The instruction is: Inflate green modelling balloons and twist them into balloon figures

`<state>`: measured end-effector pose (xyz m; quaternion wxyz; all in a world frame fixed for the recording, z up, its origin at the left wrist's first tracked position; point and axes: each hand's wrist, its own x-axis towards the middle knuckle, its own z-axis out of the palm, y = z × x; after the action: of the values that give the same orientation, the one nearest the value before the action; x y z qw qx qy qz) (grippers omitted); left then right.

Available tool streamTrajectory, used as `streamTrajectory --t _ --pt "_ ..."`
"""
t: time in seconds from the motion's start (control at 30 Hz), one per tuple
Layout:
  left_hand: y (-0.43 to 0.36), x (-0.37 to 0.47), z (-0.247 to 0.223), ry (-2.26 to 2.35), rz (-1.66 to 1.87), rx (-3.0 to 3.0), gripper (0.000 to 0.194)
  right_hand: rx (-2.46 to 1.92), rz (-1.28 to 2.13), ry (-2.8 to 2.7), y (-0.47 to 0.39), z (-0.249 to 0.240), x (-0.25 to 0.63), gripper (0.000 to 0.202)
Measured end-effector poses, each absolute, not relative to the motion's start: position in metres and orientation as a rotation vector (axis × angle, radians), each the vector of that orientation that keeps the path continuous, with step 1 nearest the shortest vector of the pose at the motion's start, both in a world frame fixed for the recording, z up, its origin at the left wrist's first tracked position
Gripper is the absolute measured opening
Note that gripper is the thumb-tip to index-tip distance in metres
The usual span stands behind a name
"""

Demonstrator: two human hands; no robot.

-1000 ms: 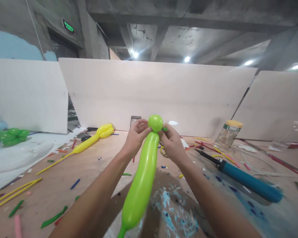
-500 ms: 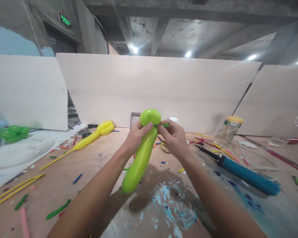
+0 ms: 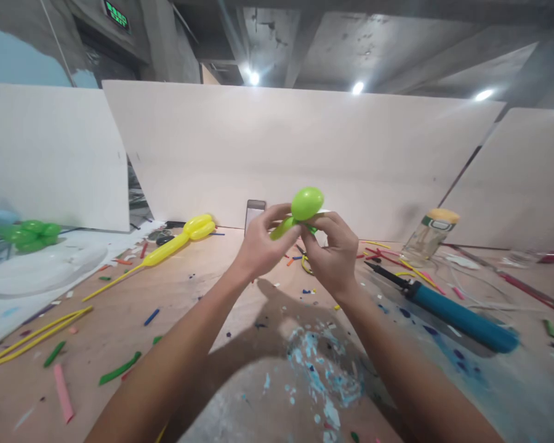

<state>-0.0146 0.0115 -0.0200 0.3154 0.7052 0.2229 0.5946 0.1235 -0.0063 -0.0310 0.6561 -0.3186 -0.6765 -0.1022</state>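
"Balloon (image 3: 307, 203), the lime-green twisting one: where was it?"

"Up betw. L hand (image 3: 264, 246) & R hand (image 3: 333, 252), above the tabletop (image 3: 249, 357), round end on top, w/ a pale panel (image 3: 295, 147) behind. Rest was mostly hidden by fingers."

"Hands' state?"

"L hand was curled round the part below the round end; R hand pinched the joint, fingertips nearly tog. Both held it."

"Nearby?"

"Phone (image 3: 255, 211) stood just behind L hand. Yellow twisted balloon (image 3: 168, 249) lay farther L, blue hand pump (image 3: 461, 316) on the R, clear jar w/ yellow lid (image 3: 427, 241) beyond."
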Motion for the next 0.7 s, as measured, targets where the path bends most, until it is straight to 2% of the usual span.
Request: streamTrajectory --t 0.1,0.23,0.4,0.53,0.7 --pt "0.005 -0.01 -0.018 0.504 1.583 1.801 0.038 -0.7 -0.348 -1.59 -0.014 -0.028 0.121 0.009" --pt "0.009 -0.01 -0.019 0.422 1.593 1.652 0.029 -0.716 -0.279 -1.606 -0.019 -0.026 0.117 0.012" --pt "0.017 -0.011 -0.02 0.298 1.503 1.48 0.038 -0.684 0.148 -1.431 -0.014 -0.026 0.113 0.011" --pt "0.021 -0.009 -0.025 0.321 1.424 1.436 0.045 -0.694 0.506 -1.358 -0.008 -0.024 0.118 0.017" --pt "0.019 -0.012 -0.028 0.375 1.27 1.499 0.045 -0.731 0.674 -1.401 -0.002 -0.027 0.123 0.023"
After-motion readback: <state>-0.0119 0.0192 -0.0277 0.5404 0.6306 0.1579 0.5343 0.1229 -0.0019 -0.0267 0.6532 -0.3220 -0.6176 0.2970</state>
